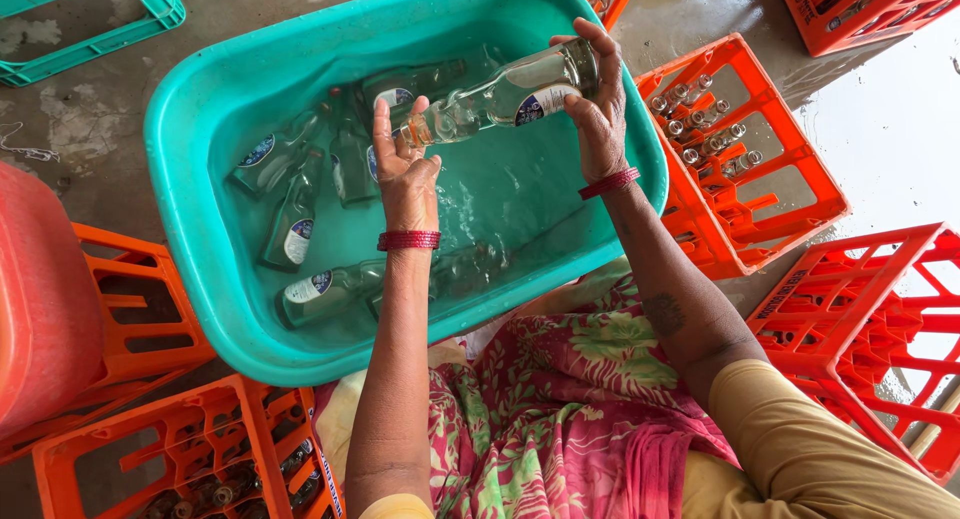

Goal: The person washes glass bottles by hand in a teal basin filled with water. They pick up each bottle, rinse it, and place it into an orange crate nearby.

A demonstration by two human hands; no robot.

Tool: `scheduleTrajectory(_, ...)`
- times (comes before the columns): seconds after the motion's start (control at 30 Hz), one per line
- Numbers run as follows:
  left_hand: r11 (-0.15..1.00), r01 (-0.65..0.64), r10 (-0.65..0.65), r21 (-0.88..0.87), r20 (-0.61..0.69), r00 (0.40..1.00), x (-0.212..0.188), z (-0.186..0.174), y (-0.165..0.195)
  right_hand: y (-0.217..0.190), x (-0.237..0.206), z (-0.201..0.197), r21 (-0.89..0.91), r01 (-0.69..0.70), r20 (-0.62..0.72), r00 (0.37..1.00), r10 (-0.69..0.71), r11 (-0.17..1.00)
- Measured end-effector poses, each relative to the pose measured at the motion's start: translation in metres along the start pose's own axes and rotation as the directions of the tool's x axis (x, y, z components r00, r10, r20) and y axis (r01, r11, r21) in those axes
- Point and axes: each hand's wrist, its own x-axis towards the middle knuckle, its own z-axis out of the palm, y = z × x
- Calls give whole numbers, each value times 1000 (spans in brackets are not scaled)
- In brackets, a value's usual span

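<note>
- Head view, looking down: a person sits over a teal plastic tub (190, 139) holding water, set on a wet concrete floor (80, 119).
- Right hand (598, 114) grasps the base end of a clear glass bottle (505, 97), fingers wrapped over it.
- Left hand (403, 164) is at the neck end of the same bottle, fingers half-open and touching it near the mouth; not clenched.
- Bottle lies nearly level, neck towards the left hand, held above the water, over the far half of the tub. A blue-and-white label shows near its base.
- Submerged bottles (295, 224) of the same kind lie on their sides in the tub, along its left and near sides.
- Both wrists carry red bangles (408, 241).
- Orange crate (745, 159) just right of the tub, tilted, with small bottle necks visible in its far cells.
- Second orange crate (190, 459) at near left holds dark bottles.
- Patterned pink-and-green cloth (560, 409) covers the lap.
</note>
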Motion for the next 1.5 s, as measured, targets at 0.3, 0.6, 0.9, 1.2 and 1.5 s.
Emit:
scheduleTrajectory(0.3,998,31,-33,-52,-27,999,0,0,1,3,0,-1,-57,5,-7,1000,-5,998)
scheduleTrajectory(0.6,999,40,-40,0,-44,998,0,0,-1,3,1,-2,-82,10,-10,1000,-10,997)
scheduleTrajectory(0.9,998,54,-55,-45,-30,998,-3,1,-2,3,2,-3,-66,-3,-19,1000,2,998)
scheduleTrajectory(1.2,998,59,-60,-38,-38,997,-4,-3,-5,3,2,-3,-107,-2,-30,1000,-1,994)
scheduleTrajectory(1.5,996,87,-88,-22,-62,994,-5,-4,-5,4,1,-3,-127,-24,-58,998,17,992)
